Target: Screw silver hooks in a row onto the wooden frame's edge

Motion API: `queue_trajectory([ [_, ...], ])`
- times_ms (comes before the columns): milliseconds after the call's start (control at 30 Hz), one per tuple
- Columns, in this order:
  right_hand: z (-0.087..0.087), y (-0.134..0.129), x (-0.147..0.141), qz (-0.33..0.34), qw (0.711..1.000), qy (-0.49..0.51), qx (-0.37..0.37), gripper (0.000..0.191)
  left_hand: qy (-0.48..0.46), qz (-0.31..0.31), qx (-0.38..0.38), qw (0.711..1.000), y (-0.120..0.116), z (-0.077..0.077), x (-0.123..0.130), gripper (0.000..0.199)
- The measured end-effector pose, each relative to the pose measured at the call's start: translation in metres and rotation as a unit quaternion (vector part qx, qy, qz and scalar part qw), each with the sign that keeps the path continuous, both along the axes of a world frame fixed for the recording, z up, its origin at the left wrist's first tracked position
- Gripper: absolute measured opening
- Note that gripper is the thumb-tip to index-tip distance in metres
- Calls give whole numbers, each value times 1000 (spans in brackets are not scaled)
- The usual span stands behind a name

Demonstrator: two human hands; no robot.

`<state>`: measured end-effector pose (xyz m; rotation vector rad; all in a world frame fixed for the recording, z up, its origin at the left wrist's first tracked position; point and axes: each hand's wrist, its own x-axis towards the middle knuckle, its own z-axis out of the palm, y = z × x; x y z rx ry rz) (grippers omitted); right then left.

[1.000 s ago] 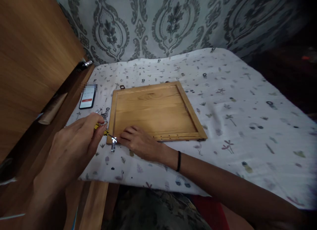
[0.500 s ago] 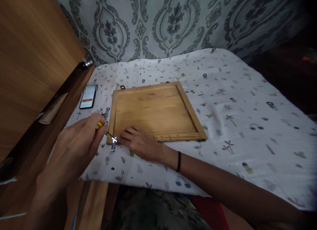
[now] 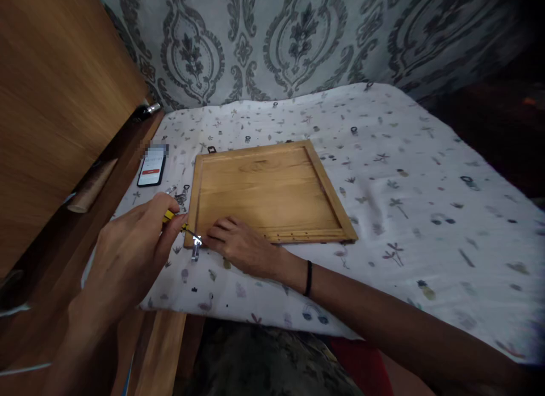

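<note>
At the left, my left hand (image 3: 135, 245) is closed round a yellow-handled screwdriver (image 3: 169, 215). Its dark shaft slants down to the right, and the tip meets a shiny metal hinge (image 3: 196, 249) at the near left corner of a framed wooden panel (image 3: 259, 188). Part of that hinge sticks out past the panel's near edge. My right hand (image 3: 240, 245) lies over the same edge with its fingers bent onto the wood. Its fingertips are right beside the hinge, and the thumb is hidden.
A phone (image 3: 151, 167) with a lit screen lies beyond my left hand. Small metal parts (image 3: 181, 197) sit by the panel's left side. A patterned cloth (image 3: 395, 237) covers the table. A wooden cabinet side (image 3: 59, 61) rises on the left, with a brown roll (image 3: 91, 187) below it.
Both hands keep nearly the same place. The screwdriver's handle is turned slightly in my left hand, its tip still at the hinge.
</note>
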<state>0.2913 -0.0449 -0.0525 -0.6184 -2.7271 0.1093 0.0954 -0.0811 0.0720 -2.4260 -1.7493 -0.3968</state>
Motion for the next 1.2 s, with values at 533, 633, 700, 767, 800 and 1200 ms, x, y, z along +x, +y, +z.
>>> queue_trajectory([
  [533, -1, 1, -1, 0, 1000, 6, 5, 23, 5, 5, 22, 1000, 0, 0, 0, 34],
  [633, -2, 1, -1, 2, 1000, 5, 8, 22, -3, -9, 5, 1000, 1, 2, -1, 30],
  [700, -2, 1, -1, 1, 1000, 6, 9, 21, -7, -24, -2, 1000, 2, 4, -2, 30],
  [767, -2, 1, -1, 0, 1000, 9, 8, 22, -12, -39, -11, 999, 2, 6, -3, 32],
  [800, -2, 1, -1, 0, 1000, 10, 6, 22, -12, -46, -15, 999, 2, 7, -4, 33],
  [1200, -1, 0, 0, -1, 1000, 14, 2, 24, 0, -17, 8, 1000, 3, -1, -3, 29],
])
